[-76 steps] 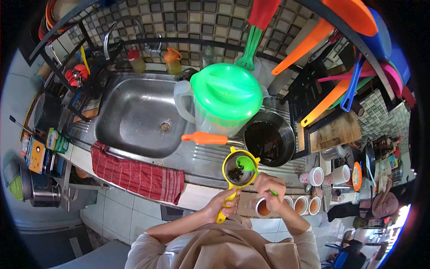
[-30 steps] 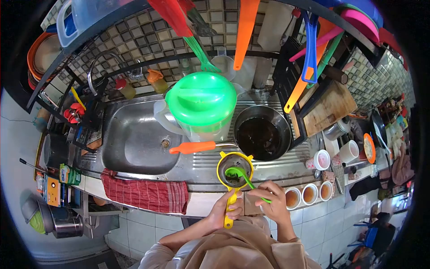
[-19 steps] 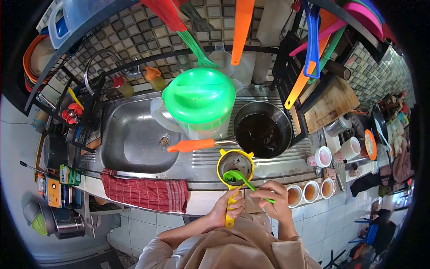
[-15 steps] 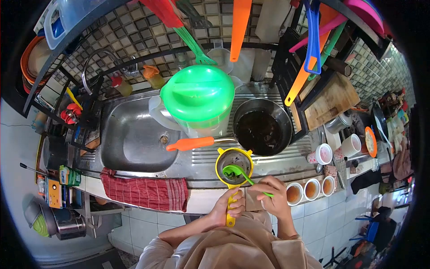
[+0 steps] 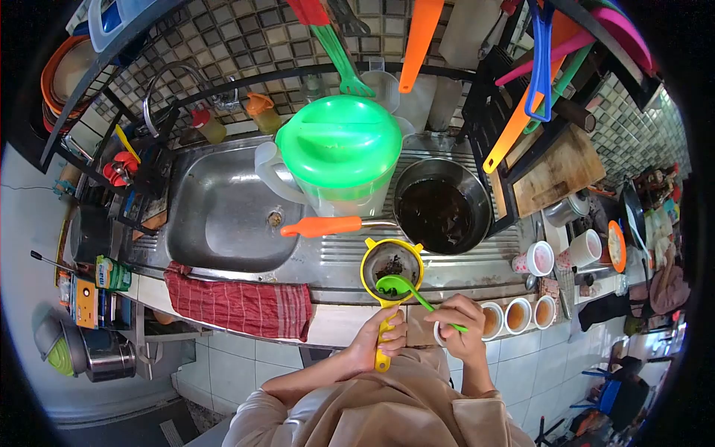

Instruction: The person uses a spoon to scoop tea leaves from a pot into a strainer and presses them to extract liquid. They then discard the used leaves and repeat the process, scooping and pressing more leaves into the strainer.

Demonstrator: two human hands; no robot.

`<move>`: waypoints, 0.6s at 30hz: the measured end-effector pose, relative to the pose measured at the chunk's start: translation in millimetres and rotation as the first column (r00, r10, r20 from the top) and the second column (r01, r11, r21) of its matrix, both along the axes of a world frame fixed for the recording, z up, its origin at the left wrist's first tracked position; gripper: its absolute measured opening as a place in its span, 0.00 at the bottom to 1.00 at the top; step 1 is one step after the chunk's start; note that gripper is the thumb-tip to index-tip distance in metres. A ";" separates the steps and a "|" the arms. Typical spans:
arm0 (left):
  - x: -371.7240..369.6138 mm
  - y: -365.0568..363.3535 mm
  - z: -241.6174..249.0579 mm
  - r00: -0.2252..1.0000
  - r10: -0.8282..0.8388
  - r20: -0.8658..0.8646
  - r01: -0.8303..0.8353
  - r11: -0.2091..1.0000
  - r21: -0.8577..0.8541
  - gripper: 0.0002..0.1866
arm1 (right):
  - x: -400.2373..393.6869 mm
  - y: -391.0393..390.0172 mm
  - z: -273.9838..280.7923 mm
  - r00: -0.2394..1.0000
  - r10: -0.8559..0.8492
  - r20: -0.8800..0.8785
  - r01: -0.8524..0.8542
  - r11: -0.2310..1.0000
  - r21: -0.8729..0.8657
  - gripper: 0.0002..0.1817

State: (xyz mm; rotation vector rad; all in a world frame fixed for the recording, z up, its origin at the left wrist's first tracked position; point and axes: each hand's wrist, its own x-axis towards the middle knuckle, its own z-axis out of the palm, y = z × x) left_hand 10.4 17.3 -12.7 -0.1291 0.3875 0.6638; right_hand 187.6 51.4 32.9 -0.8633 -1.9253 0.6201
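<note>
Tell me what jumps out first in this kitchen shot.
The big jug with the bright green lid stands beside the steel sink. In front of it, the left hand holds a yellow strainer by its handle while the right hand holds a green spoon at its rim.

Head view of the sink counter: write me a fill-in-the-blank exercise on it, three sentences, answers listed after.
1. The left hand grips the handle of a strainer whose rim is ______ in colour.
2. The right hand holds a spoon that is ______ in colour, its bowl resting in the strainer.
3. The striped cloth draped over the counter edge below the sink is ______ in colour.

Missing words: yellow; green; red
</note>
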 end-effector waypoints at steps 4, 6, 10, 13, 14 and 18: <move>2.2 -0.2 2.7 0.999 0.016 -0.031 -0.017 1.000 -0.015 0.17 | -5.6 0.5 -0.2 0.996 0.033 0.081 -0.030 0.999 -0.043 0.18; 1.6 -0.2 3.2 0.999 0.023 -0.028 -0.023 1.000 -0.007 0.17 | -1.7 1.0 4.0 0.997 0.050 0.065 -0.049 0.998 -0.028 0.17; 2.1 -0.8 2.0 0.999 0.030 -0.022 -0.030 0.999 -0.020 0.16 | 4.4 1.3 4.5 0.996 0.085 0.006 -0.085 0.996 -0.014 0.14; 2.5 -1.1 4.0 0.999 0.038 -0.026 -0.038 0.999 -0.027 0.16 | -4.0 5.1 5.6 0.993 0.077 0.089 -0.070 0.994 -0.082 0.14; 2.8 -1.0 4.8 0.998 0.045 -0.039 -0.046 0.998 -0.032 0.16 | -5.5 5.8 4.8 0.993 0.077 0.090 -0.070 0.994 -0.082 0.14; 2.0 -0.6 3.3 0.999 0.037 -0.016 -0.037 0.999 -0.017 0.16 | -4.4 4.6 4.0 0.995 0.073 0.067 -0.071 0.997 -0.042 0.13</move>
